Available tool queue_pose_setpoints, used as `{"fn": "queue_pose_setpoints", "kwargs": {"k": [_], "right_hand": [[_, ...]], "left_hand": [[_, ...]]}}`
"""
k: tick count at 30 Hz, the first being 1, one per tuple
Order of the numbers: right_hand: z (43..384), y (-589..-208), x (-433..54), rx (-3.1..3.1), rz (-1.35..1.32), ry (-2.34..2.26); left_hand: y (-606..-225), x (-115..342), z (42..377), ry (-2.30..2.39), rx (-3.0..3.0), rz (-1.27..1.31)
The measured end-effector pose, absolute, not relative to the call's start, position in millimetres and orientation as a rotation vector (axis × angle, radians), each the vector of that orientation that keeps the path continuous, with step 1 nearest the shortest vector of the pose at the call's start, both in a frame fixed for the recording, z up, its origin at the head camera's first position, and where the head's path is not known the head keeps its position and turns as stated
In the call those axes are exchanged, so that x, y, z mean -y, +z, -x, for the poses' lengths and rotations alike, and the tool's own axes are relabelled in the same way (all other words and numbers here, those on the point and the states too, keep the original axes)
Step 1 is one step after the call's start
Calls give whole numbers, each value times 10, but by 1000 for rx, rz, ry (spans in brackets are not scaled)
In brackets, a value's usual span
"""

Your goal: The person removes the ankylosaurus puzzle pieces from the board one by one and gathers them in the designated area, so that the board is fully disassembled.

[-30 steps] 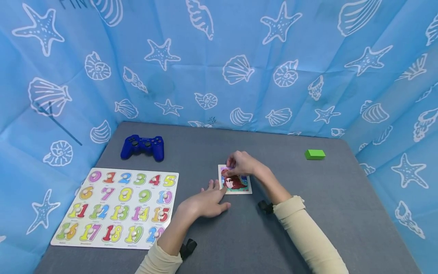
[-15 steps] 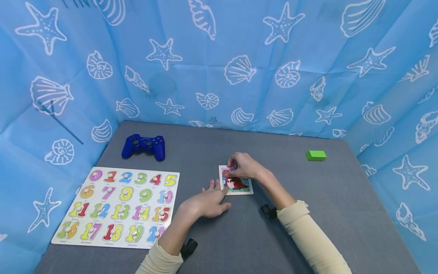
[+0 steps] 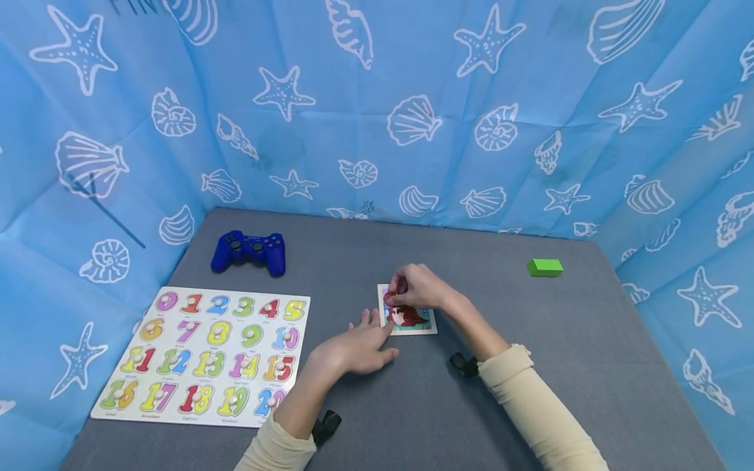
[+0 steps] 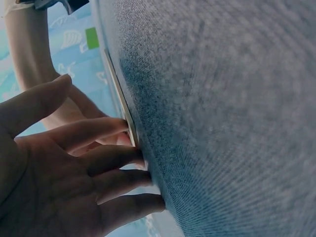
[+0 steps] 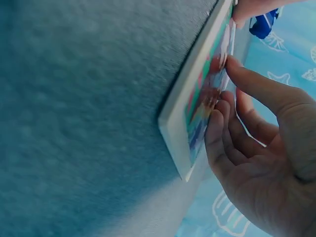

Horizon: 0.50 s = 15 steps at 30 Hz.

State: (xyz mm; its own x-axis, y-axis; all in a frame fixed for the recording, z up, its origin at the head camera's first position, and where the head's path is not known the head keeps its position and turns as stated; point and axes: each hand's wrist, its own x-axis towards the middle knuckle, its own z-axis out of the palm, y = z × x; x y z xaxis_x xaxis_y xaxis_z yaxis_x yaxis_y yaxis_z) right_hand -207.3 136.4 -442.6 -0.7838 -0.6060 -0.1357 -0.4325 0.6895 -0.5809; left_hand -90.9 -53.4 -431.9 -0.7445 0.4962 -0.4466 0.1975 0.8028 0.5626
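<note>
A small square picture puzzle (image 3: 421,330) with a pale border and a red-haired figure lies flat on the grey table. My left hand (image 3: 356,347) rests with fairly straight fingers at its left edge; in the left wrist view, a fingertip touches the board's edge (image 4: 123,101) and other fingertips rest on the table. Over the upper part of the picture, my right hand (image 3: 421,288) has its fingers curled. In the right wrist view, the thumb and fingers pinch at a reddish-brown puzzle piece (image 5: 213,74) on the board; its outline is partly hidden by the fingers.
A white number puzzle board (image 3: 177,418) with knobbed pieces lies at the left, partly under the left forearm. Behind it sits a blue game controller (image 3: 250,252). A green block (image 3: 545,267) lies at the far right. A blue shell-print curtain (image 3: 365,131) encloses the table's back and sides.
The right hand's fingers shift slightly over the picture, and the visible red hair area looks a little different. The left hand stays at the puzzle's edge. The head view drifts slightly.
</note>
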Motion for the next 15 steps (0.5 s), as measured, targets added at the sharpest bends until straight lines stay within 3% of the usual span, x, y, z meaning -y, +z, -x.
{"fn": "queue_pose_setpoints", "kwargs": {"k": [8, 15], "right_hand": [[2038, -4423, -1362, -2687, 766, -701], [2039, -4436, -1368, -2688, 774, -714]], "left_hand": [[-4809, 535, 1073, 647, -2386, -523], [-4668, 537, 1019, 661, -2384, -520]]}}
